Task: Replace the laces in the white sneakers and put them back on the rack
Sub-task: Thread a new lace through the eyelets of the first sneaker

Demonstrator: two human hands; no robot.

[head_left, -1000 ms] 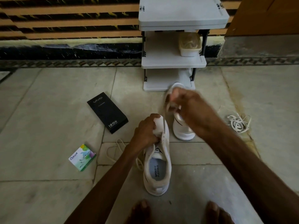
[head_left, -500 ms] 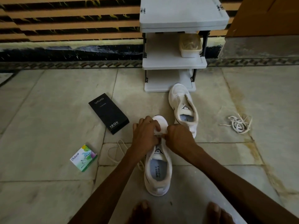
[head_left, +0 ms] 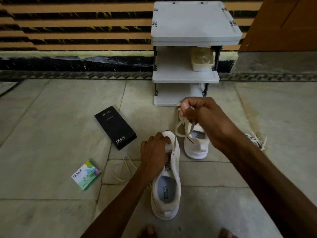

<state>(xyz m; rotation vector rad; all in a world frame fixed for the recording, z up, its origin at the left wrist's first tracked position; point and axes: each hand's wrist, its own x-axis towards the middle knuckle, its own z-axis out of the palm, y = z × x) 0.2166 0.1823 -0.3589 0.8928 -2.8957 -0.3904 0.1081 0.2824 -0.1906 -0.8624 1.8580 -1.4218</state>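
Near sneaker [head_left: 167,191]: white, upright on the tiled floor [head_left: 51,126] in front of the rack [head_left: 185,75], toe pointing toward it, insole showing.
Lace [head_left: 177,129]: white, runs up from the near sneaker's forefoot in a loop toward the rack's bottom shelf.
Left hand [head_left: 155,152]: fingers curled over the near sneaker's toe and eyelet area, gripping it from the left side.
Right hand [head_left: 200,114]: raised just before the rack's bottom shelf, fingers and thumb pinching the top of the lace loop.
Far sneaker [head_left: 195,146]: white, on the floor closer to the rack than the near one, heel away from the rack, forepart hidden behind the right hand.
Loose lace loop [head_left: 120,167]: on the floor, in front of the rack and to its left.
Tangled lace bundle [head_left: 257,140]: on the floor, in front of the rack and to its right.
Black box [head_left: 115,127]: flat on the floor, left of the rack's front.
Green packet [head_left: 86,175]: farther out from the rack than the black box, also to the left.
Plastic container [head_left: 202,60]: on the rack's middle shelf, right side.
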